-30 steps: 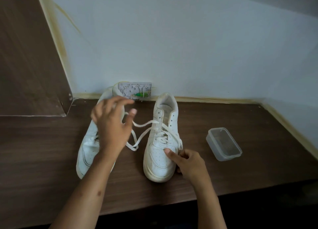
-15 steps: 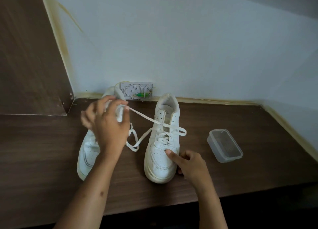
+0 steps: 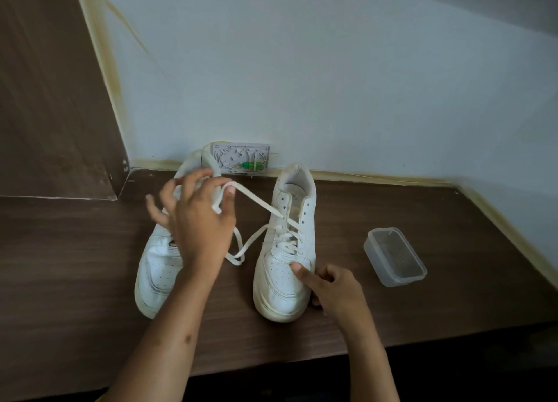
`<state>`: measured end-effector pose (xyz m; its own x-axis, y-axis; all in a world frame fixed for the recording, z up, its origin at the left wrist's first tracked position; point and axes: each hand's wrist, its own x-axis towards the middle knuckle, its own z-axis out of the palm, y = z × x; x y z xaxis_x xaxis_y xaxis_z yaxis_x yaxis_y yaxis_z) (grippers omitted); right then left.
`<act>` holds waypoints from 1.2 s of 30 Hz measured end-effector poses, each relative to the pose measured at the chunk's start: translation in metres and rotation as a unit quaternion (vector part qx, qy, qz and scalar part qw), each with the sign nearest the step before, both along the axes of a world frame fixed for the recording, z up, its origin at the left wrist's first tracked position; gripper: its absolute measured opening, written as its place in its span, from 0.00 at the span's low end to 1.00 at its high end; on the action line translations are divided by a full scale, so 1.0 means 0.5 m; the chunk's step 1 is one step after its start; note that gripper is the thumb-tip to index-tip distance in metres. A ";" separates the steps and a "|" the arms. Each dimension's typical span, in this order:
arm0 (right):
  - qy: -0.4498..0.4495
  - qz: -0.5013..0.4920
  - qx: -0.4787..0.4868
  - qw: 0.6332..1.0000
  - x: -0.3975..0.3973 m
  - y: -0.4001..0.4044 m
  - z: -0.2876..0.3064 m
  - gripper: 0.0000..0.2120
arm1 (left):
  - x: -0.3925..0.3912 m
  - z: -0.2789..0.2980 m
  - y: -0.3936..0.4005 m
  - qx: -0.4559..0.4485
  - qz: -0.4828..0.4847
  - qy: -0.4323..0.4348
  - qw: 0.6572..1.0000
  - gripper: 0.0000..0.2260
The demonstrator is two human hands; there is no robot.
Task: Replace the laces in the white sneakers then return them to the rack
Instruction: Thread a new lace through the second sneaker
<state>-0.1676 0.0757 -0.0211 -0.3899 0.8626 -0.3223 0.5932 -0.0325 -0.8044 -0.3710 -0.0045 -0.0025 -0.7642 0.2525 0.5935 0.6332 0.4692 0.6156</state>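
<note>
Two white sneakers stand side by side on the dark wood-grain worktop [image 3: 422,326], toes toward the person, heels near the pale wall. The right sneaker [image 3: 287,259] is partly laced: flat, ribbon-like white lace [image 3: 256,200] crosses its lower eyelets, and one length runs taut from an upper eyelet up and to the left into the left hand [image 3: 199,220]. That hand's grip pinches the lace between thumb and forefinger, the other fingers spread loosely above the left sneaker [image 3: 157,262], which it partly hides; whether that shoe carries any lace cannot be told from here. A slack loop of the same lace hangs between the two shoes and touches the worktop.

The right hand [image 3: 332,284] rests against the outer side of the right sneaker's toe box, its fingers curled, the thumb pressing on the perforated smooth leather-like upper; its grip steadies the shoe.

A small rectangular clear plastic container [image 3: 394,256] with rounded corners sits well to the right of the shoes. A pale wall plate [image 3: 240,157] with a green part is at the base of the wall behind the left sneaker.
</note>
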 end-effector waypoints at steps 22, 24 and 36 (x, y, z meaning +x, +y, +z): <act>-0.030 -0.026 0.076 0.996 -0.006 -0.027 0.042 0.25 | 0.020 -0.001 -0.003 -0.211 -0.295 -0.011 0.932 0.15; -0.021 -0.030 0.114 0.993 -0.010 -0.032 0.049 0.21 | 0.029 0.004 -0.002 -0.168 -0.344 -0.048 0.923 0.12; 0.340 0.115 -0.084 0.930 -0.039 -0.045 0.093 0.15 | 0.050 0.031 0.000 -0.015 -0.470 -0.186 0.863 0.14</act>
<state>-0.1873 0.0533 0.0255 -0.7200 0.6917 -0.0562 -0.0442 -0.1266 -0.9910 -0.3461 -0.0045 0.0129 -0.3498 0.8751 0.3345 0.5039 -0.1252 0.8546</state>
